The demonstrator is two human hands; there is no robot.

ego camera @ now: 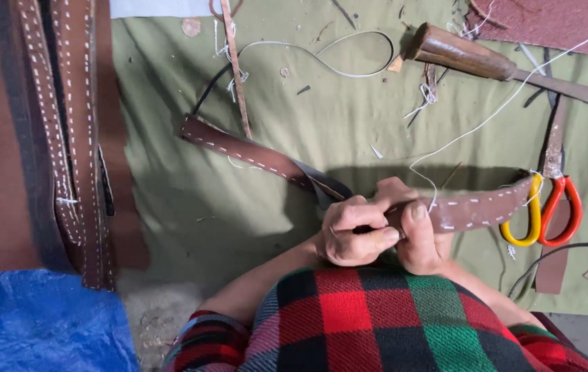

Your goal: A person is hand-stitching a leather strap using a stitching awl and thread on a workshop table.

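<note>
One brown leather strap (266, 157) with white stitching in hand, running left-right, long axis roughly level, left end tilted up toward upper left, right end pointing at the scissors. Strap lies over a green cloth (170, 200) on the counter. Left hand (352, 231) and right hand (418, 234) both closed on the strap's middle, touching each other, fingers curled tight round it, thumbs on top; strap sticks out on both sides of the hands. One white thread (508, 103) goes from the right hand up to the upper right edge.

One pair of scissors (542, 207), one yellow and one red-orange handle loop, just beside the strap's right end. One wooden-handled tool (487, 63) at top right, lying tilted. At least two more stitched leather straps (66, 124) hanging along the left, running top-bottom. One thin leather strip (235, 69) at top centre. One loose white cord loop (328, 58) near it. Blue plastic sheet (39, 320) bottom left. Plaid sleeve (377, 324) red, green, black.
</note>
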